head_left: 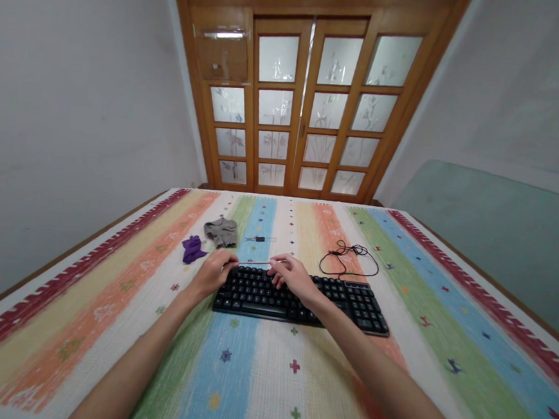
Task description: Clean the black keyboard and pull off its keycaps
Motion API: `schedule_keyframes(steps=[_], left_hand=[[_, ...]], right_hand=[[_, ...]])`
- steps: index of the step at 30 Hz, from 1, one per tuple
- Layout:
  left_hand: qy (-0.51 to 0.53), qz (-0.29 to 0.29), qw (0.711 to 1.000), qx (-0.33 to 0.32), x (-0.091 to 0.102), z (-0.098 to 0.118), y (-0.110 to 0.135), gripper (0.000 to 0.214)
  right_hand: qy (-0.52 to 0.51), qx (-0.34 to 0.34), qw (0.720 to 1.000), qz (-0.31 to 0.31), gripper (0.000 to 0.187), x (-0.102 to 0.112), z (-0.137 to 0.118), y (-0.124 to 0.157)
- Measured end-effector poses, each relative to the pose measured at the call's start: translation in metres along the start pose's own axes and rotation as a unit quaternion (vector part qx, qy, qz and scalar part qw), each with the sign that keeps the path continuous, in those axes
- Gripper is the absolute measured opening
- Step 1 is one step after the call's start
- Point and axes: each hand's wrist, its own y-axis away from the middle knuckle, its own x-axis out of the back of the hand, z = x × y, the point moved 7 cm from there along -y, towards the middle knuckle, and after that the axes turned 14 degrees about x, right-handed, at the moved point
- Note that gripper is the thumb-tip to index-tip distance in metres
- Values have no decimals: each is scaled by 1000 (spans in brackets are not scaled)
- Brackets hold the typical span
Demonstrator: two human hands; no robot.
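A thin, pale pinkish stick (254, 262) runs level between my two hands, just above the back edge of a black computer keyboard (262, 309). My left hand (215, 271) pinches its left end, fingers closed, near the keyboard's left corner. Over the middle of the keys, my right hand (293, 277) has thumb and forefinger closed at the other end, with the remaining fingers curled below. The stick's exact kind is too small to make out. Parts of the keys are hidden under the right hand and forearm.
Behind the keyboard lies its coiled black cable (352, 251). A grey cloth (221, 231) and a purple cloth (192, 249) are at the left. A small tool with a black middle (260, 239) lies beyond the hands. A striped cloth (265, 389) covers the table.
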Motion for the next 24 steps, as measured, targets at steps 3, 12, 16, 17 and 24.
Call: schedule_keyframes(steps=[3, 12, 16, 17, 24], left_hand=[[8, 12, 1000, 2, 0, 0, 3, 13], [38, 47, 995, 80, 3, -18, 8, 26], [74, 53, 980, 177, 8, -37, 13, 40], [86, 53, 975, 197, 8, -41, 14, 41], [158, 26, 962, 220, -6, -55, 22, 35]], right_hand=[[6, 2, 1000, -18, 25, -11, 4, -7], [78, 12, 997, -15, 17, -16, 20, -21], [108, 18, 994, -18, 15, -13, 26, -22], [116, 19, 993, -20, 16, -13, 27, -22], [169, 43, 985, -14, 16, -12, 23, -21]])
